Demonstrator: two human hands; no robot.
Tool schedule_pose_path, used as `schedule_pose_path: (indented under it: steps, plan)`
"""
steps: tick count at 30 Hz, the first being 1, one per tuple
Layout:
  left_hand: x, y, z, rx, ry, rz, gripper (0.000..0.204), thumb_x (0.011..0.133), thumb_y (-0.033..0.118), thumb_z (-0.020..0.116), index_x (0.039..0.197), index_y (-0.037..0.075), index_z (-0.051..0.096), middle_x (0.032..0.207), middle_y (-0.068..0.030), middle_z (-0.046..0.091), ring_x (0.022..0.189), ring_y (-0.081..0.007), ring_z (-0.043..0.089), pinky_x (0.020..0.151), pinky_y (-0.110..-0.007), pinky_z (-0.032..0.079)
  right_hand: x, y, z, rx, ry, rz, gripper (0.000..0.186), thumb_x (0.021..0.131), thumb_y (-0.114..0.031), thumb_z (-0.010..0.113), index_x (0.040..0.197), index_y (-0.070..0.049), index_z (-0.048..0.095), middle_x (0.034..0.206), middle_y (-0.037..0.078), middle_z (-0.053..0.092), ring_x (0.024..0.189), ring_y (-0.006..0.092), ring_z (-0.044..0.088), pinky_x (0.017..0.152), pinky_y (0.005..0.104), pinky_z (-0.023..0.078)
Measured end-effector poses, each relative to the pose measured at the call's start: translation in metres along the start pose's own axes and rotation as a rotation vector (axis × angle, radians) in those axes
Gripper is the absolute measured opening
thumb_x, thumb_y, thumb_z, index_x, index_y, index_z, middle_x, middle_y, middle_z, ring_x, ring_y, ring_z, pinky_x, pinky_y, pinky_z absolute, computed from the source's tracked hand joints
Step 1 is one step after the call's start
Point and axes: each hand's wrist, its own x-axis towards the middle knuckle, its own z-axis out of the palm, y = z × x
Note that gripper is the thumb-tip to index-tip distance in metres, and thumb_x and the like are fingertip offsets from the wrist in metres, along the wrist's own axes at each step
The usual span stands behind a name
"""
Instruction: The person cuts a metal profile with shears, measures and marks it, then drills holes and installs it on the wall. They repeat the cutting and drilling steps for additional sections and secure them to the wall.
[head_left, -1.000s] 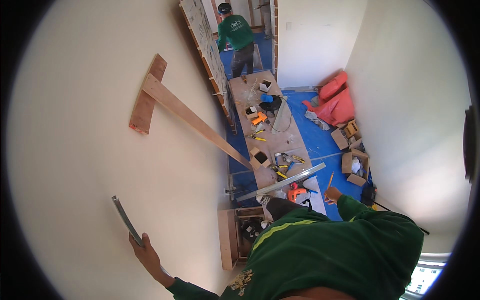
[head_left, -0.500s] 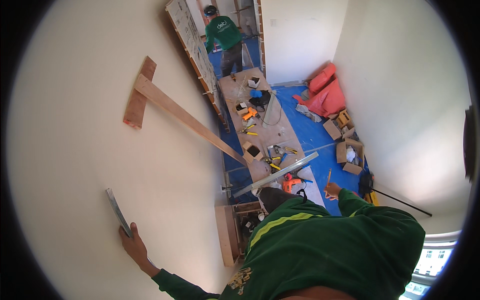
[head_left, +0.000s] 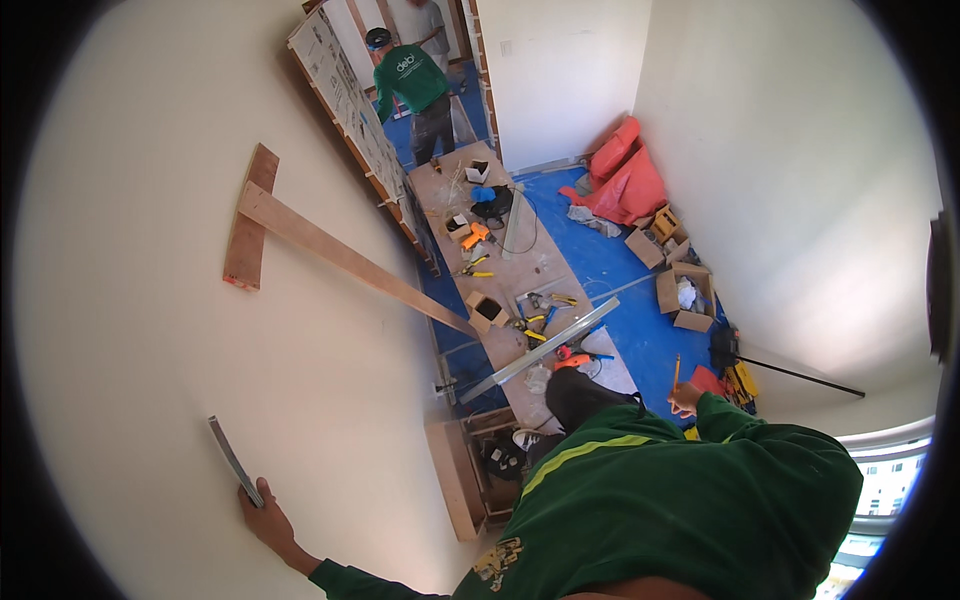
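My left hand [head_left: 268, 524] is closed on the lower end of a short grey metal channel [head_left: 232, 456], which it holds up at the cream wall on the left. Whether the channel touches the wall I cannot tell. Low on the right, my right hand [head_left: 685, 399] pinches a yellow pencil [head_left: 677, 369], its length pointing upward. Below me, a long metal channel [head_left: 548, 349] lies slantwise across the plywood work surface [head_left: 555, 262]. Close to my knee is an orange power tool [head_left: 572, 362], partly hidden by my leg.
A wooden T-shaped prop [head_left: 365, 262] stands along the left wall. Pliers [head_left: 480, 272], an orange drill [head_left: 475, 236] and small boxes lie on the plywood. Open cartons [head_left: 687, 297] and red sheeting [head_left: 630, 180] are on the blue floor cover. A co-worker in green [head_left: 415, 85] bends beyond the doorway.
My view has shifted, so the bench and prop sit further left in the picture. A second person now shows beyond the doorway. My leg covers more of the nearer orange tool. Both grips are unchanged.
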Motion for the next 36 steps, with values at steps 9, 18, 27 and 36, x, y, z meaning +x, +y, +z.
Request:
schedule_pose_path:
  steps: [9, 18, 27, 36]
  plan:
    - [-0.095, -0.009, 0.159, 0.074, -0.312, -0.089, 0.055, 0.103, 0.044, 0.075, 0.146, 0.014, 0.061, 0.121, -0.02, 0.081, 0.109, -0.0445, 0.078, 0.095, -0.057, 0.06, 0.03, -0.017, -0.032, -0.074, -0.021, -0.116, 0.027, 0.104, -0.026, 0.072, 0.117, -0.003, 0.075, 0.098, 0.013, 0.08, 0.088, 0.0272, 0.083, 0.063, 0.0445, 0.064]
    - [-0.39, 0.015, 0.361, -0.305, -1.238, -0.409, 0.039, 0.096, 0.035, 0.085, 0.115, 0.002, 0.075, 0.086, -0.0066, 0.075, 0.062, -0.015, 0.067, 0.055, -0.036, 0.053, 0.058, -0.027, -0.106, -0.051, -0.126, -0.048, 0.028, 0.103, -0.028, 0.066, 0.112, -0.003, 0.076, 0.094, 0.012, 0.079, 0.084, 0.025, 0.082, 0.052, 0.0341, 0.056]
    - [-0.459, 0.093, 0.388, -0.206, -1.264, -0.087, 0.069, 0.104, 0.058, 0.07, 0.127, -0.007, 0.072, 0.108, -0.0265, 0.079, 0.1, -0.0402, 0.076, 0.089, -0.05, 0.056, 0.083, -0.076, -0.098, -0.174, -0.331, -0.187, 0.036, 0.099, -0.037, 0.07, 0.109, -0.005, 0.082, 0.088, 0.007, 0.074, 0.065, 0.0189, 0.063, 0.055, 0.0385, 0.054]
    - [-0.437, 0.169, 0.349, -0.318, -1.495, -0.16, 0.062, 0.105, 0.046, 0.071, 0.123, -0.013, 0.073, 0.106, -0.022, 0.079, 0.093, -0.0245, 0.073, 0.082, -0.043, 0.056, 0.059, -0.095, -0.065, -0.648, -0.615, -0.4, 0.074, 0.091, -0.07, 0.08, 0.115, 0.0, 0.083, 0.097, 0.009, 0.079, 0.083, 0.0219, 0.072, 0.072, 0.0424, 0.056]
